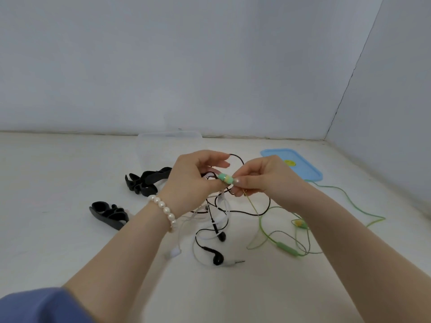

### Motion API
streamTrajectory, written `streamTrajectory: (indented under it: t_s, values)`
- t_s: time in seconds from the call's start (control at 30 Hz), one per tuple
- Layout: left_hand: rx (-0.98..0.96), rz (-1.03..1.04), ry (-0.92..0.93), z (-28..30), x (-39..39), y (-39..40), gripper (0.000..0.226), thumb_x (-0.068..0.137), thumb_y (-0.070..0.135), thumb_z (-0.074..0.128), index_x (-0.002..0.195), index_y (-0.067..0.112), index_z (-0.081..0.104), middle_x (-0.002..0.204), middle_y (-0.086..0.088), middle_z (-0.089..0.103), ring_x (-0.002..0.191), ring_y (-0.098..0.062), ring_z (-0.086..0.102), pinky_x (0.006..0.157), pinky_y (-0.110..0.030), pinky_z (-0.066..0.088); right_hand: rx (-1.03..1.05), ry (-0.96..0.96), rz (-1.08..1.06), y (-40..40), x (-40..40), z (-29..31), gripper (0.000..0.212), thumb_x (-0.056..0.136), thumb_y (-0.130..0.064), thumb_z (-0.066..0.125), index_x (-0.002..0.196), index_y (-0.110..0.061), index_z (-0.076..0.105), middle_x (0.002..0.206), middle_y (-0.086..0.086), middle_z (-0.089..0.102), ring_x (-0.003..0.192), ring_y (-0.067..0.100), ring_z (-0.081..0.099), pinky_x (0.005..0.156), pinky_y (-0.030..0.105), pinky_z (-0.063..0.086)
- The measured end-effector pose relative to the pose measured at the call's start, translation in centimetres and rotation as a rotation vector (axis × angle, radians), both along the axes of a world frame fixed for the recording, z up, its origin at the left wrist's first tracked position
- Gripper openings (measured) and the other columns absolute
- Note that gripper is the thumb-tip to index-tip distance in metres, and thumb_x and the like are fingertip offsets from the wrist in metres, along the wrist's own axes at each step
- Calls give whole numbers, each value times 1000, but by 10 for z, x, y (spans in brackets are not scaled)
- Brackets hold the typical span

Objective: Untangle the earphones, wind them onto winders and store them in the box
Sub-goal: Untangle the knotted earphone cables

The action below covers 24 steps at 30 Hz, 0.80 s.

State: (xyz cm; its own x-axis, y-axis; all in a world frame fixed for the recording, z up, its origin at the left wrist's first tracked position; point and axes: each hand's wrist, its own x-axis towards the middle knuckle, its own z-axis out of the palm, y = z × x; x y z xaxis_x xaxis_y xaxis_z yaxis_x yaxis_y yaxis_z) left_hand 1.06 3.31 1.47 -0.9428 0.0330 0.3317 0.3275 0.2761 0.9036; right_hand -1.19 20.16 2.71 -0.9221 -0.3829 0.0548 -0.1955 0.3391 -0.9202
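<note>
My left hand (pixel 193 178) grips a bunch of tangled black and white earphone cords above the table. My right hand (pixel 261 180) pinches a green and yellow earbud (pixel 225 178) of the green earphones, held between both hands. The green cord (pixel 277 241) trails down and right across the table with its remote and a second earbud (pixel 299 223). Two black earbuds (pixel 218 258) and a white cord (pixel 198 229) lie below the hands. Two black winders (pixel 144 183) (pixel 108 213) rest to the left. A clear box (pixel 170 141) stands behind the hands, partly hidden.
A blue lid (pixel 300 169) with a yellow spot lies at the back right. White walls close the table at the back and the right. A silver jack plug (pixel 235 262) lies near the black earbuds.
</note>
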Motion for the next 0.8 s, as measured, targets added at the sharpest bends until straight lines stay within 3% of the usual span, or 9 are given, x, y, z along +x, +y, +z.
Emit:
streamTrajectory:
  t_s: [0.13, 0.27, 0.37, 0.43, 0.57, 0.67, 0.8]
  values:
    - [141, -20, -85, 1, -1, -3, 39, 67, -7, 74, 95, 19, 66, 93, -4, 69, 80, -16, 66, 77, -25, 55, -127, -29, 14, 0, -2, 0, 14, 86, -4, 60, 74, -9, 66, 65, 1, 68, 61, 10, 63, 58, 18, 48]
    - [267, -131, -85, 0, -1, -3, 21, 69, -12, 68, 76, 7, 70, 79, -9, 70, 76, -19, 64, 74, -21, 53, -250, -82, 5, -1, -1, 2, 18, 88, -1, 54, 72, -7, 59, 63, 4, 66, 60, 15, 61, 56, 22, 48]
    - [325, -206, -116, 0, -3, -7, 22, 67, -15, 65, 73, 5, 68, 77, -6, 71, 73, -17, 66, 73, -22, 54, -333, -118, 3, -3, -1, 5, 20, 91, -1, 48, 73, -6, 54, 61, 8, 63, 53, 17, 59, 52, 24, 45]
    - [313, -279, -159, 0, -3, -8, 25, 68, -20, 61, 73, 5, 63, 70, -3, 70, 64, -12, 64, 64, -18, 52, -338, -114, 6, -4, 0, 5, 21, 92, -3, 46, 73, -6, 52, 60, 9, 60, 49, 17, 56, 49, 25, 43]
    - [331, -397, -226, 2, -1, -8, 16, 57, -2, 58, 71, 5, 58, 70, -9, 67, 62, -14, 58, 58, -17, 45, -276, -49, 12, -2, 1, 6, 19, 91, -5, 49, 73, -6, 53, 53, 5, 56, 42, 15, 46, 47, 25, 36]
    - [268, -301, -153, 3, 0, -6, 10, 68, 5, 69, 68, 6, 59, 65, -4, 69, 56, -10, 54, 57, -17, 44, -257, -11, 32, 2, 1, 9, 16, 88, -3, 54, 73, -5, 56, 50, 4, 54, 41, 15, 43, 45, 24, 34]
    - [185, -132, -76, 1, -2, -6, 32, 67, -8, 73, 85, 15, 61, 66, 0, 71, 66, -16, 62, 69, -25, 51, -224, 14, 44, 3, 2, 9, 16, 87, -1, 56, 71, -5, 56, 47, 4, 55, 38, 15, 44, 43, 26, 34]
